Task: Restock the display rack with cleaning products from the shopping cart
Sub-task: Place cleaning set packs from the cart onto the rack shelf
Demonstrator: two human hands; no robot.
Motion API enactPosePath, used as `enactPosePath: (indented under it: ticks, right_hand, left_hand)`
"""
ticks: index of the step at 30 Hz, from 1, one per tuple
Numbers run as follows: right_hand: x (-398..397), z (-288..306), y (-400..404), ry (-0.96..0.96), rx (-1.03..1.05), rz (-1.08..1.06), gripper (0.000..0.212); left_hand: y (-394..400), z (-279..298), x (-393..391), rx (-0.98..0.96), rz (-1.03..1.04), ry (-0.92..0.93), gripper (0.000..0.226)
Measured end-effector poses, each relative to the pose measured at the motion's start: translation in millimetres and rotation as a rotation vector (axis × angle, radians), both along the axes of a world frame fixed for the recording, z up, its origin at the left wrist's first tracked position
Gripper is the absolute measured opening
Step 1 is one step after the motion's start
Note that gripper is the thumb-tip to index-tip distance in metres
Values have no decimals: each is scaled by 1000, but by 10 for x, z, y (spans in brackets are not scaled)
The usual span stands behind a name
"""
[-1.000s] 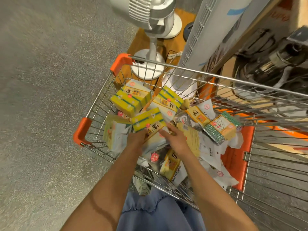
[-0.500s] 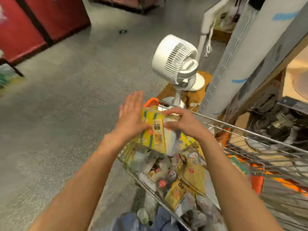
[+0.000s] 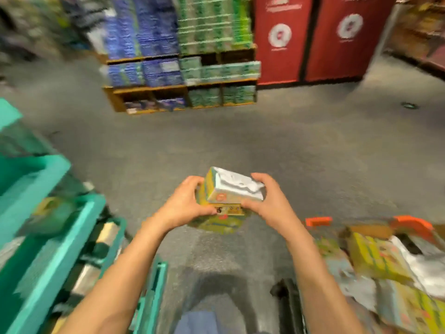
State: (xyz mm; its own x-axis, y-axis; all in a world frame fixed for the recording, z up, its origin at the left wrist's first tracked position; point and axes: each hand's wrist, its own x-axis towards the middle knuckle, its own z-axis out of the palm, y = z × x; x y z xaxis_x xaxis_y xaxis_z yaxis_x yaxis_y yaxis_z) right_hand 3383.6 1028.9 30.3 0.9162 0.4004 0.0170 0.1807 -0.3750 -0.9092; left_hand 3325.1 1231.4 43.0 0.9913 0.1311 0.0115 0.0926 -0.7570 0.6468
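Note:
I hold a yellow sponge pack (image 3: 228,196) with a white wrapper top in front of me, above the grey floor. My left hand (image 3: 184,204) grips its left side with curled fingers. My right hand (image 3: 269,201) grips its right side, thumb on top. The teal display rack (image 3: 60,237) stands at the left, with blurred products in its tiers. The shopping cart (image 3: 409,225) with orange corners is at the lower right, still holding several yellow packs (image 3: 375,259) and white wrappers.
Across the grey floor stands a wooden shelf unit (image 3: 183,85) stacked with blue and green packs. Red panels (image 3: 313,39) rise at the back right. The view is motion-blurred.
The pack was lifted out of the cart with both hands and carried left. My view swung from the cart and fan toward the teal rack and the far shelves.

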Motion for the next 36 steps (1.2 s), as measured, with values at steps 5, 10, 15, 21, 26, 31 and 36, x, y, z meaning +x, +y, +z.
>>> enactPosePath:
  ticks: [5, 10, 15, 21, 26, 31, 36]
  right_hand:
    - [-625, -208, 1328, 196, 88, 346, 50]
    - [-1387, -275, 2285, 136, 130, 537, 39]
    - [-1937, -349, 2799, 150, 89, 667, 40]
    - [-2393, -433, 3257, 182, 124, 777, 39]
    - [-2673, -671, 3427, 218, 12, 944, 28]
    - [-2741, -864, 3722, 244, -97, 996, 31]
    - [-2856, -982, 3998, 279, -200, 1083, 22]
  left_hand:
    - [936, -83, -1167, -184, 494, -85, 63]
    - [1398, -185, -2220, -301, 790, -181, 61]
    - [1542, -326, -2889, -196, 1014, -235, 70]
    - [1435, -688, -3391, -142, 1306, -440, 70]
    - [1410, -908, -3679, -184, 1477, -438, 74]
    - [1639, -1062, -3707, -111, 1537, -360, 64]
    - [1790, -1214, -3745, -315, 1749, -342, 55]
